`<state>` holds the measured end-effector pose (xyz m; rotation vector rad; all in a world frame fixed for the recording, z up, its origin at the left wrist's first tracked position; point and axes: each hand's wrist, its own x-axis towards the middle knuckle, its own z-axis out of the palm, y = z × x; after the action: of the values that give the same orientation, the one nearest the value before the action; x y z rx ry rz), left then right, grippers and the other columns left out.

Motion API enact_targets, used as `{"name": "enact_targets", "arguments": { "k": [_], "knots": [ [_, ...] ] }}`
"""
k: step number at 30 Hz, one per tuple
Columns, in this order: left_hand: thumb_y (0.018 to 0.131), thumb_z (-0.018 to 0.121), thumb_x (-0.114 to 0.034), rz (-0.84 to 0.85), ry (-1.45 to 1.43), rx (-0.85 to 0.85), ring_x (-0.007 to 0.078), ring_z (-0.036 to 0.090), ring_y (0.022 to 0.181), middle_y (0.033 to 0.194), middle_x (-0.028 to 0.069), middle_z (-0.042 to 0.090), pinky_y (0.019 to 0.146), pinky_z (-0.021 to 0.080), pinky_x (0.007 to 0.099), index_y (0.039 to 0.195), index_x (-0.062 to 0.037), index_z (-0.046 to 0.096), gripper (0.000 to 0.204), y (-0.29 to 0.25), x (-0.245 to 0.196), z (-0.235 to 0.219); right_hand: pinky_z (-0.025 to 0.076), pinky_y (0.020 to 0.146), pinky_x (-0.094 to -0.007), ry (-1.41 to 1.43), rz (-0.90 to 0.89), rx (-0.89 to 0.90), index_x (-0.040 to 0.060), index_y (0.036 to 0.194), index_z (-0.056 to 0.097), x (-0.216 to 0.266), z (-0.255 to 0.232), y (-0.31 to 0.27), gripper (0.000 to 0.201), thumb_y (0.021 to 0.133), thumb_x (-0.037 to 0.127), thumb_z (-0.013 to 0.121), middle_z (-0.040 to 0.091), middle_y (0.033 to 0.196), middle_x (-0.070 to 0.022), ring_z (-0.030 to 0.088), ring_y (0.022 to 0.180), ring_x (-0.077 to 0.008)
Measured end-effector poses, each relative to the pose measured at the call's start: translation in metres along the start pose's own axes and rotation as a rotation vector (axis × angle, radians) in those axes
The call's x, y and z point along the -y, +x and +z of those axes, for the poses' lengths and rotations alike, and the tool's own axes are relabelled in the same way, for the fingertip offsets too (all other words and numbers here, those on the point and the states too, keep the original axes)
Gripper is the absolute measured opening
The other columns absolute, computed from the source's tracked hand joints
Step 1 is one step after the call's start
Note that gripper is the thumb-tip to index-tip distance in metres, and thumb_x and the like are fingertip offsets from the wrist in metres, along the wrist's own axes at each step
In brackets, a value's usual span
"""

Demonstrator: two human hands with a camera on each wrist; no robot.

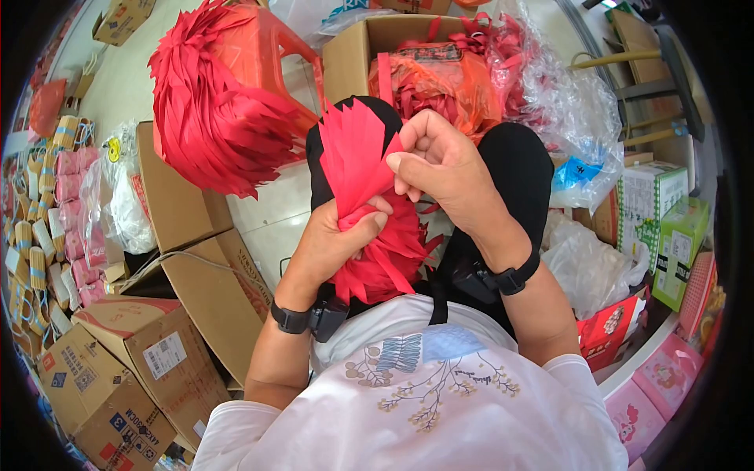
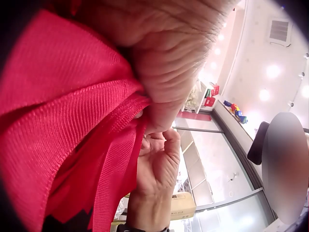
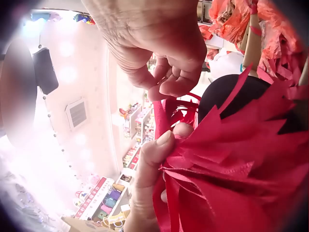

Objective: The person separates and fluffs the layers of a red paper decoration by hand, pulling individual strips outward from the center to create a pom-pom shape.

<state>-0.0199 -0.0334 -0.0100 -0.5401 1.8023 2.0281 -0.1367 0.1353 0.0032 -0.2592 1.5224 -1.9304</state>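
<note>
A bunch of red ribbon strips (image 1: 353,161) with pointed ends is gathered in my left hand (image 1: 320,242) above the lap. The left thumb lies across the bunch, and more strips spill out below toward the shirt. To the right, my right hand (image 1: 454,173) pinches the edge of a red strip between thumb and curled fingers. In the right wrist view, that hand (image 3: 159,34) holds the strip just above the left thumb (image 3: 161,145). Ribbed red ribbon (image 2: 63,111) fills much of the left wrist view, partly hidden behind the left palm.
A large heap of cut red ribbon (image 1: 216,110) drapes over an orange plastic stool (image 1: 247,59). Ahead stands a cardboard box (image 1: 345,59) with ribbon and orange bags. More cartons (image 1: 149,353) stand at left; plastic bags (image 1: 585,263) and a green box (image 1: 679,255) are at right.
</note>
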Motion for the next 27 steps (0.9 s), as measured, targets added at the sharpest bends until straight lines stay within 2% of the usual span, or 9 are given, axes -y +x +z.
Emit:
{"name": "enact_targets", "arguments": {
  "k": [4,7,13,27],
  "knots": [
    [0.094,0.064,-0.018,-0.014,0.012,0.0,0.0,0.047,0.061,0.075,-0.0087,0.056,0.052,0.041,0.0183,0.107,-0.0075,0.069,0.018,0.0001,-0.0014,-0.0004,0.045,0.056,-0.019,0.04,0.013,-0.02,0.0004,0.119,0.054,0.0037,0.0024,0.0038,0.031,0.093,0.012,0.067,0.057,0.088,0.0003,0.057,0.067,-0.0048],
    [0.094,0.064,-0.018,-0.017,0.012,-0.002,-0.0001,0.047,0.061,0.076,-0.0087,0.057,0.053,0.041,0.0183,0.107,-0.0075,0.069,0.018,0.0001,-0.0016,-0.0005,0.044,0.055,-0.0182,0.008,-0.007,0.006,0.0003,0.123,0.054,0.0043,0.0041,0.0067,0.033,0.095,0.013,0.066,0.057,0.087,0.0005,0.055,0.066,-0.0037],
    [0.094,0.063,-0.018,-0.015,0.009,0.003,0.0,0.048,0.062,0.078,-0.0081,0.058,0.053,0.042,0.0183,0.107,-0.0073,0.069,0.018,0.0002,-0.0014,-0.0011,0.043,0.053,-0.0173,0.008,-0.02,0.008,0.0043,0.12,0.06,0.0011,0.0039,0.0087,0.027,0.095,0.015,0.066,0.056,0.086,0.0018,0.056,0.066,-0.0025],
    [0.094,0.063,-0.019,-0.003,0.008,-0.005,0.0007,0.048,0.061,0.076,-0.0082,0.057,0.053,0.042,0.019,0.107,-0.008,0.069,0.018,-0.0003,0.0003,-0.0005,0.044,0.057,-0.0181,0.064,-0.032,0.02,0.0051,0.108,0.06,-0.0004,0.0025,0.0009,0.015,0.096,0.014,0.065,0.06,0.087,0.0019,0.056,0.067,-0.003]
  ]
}}
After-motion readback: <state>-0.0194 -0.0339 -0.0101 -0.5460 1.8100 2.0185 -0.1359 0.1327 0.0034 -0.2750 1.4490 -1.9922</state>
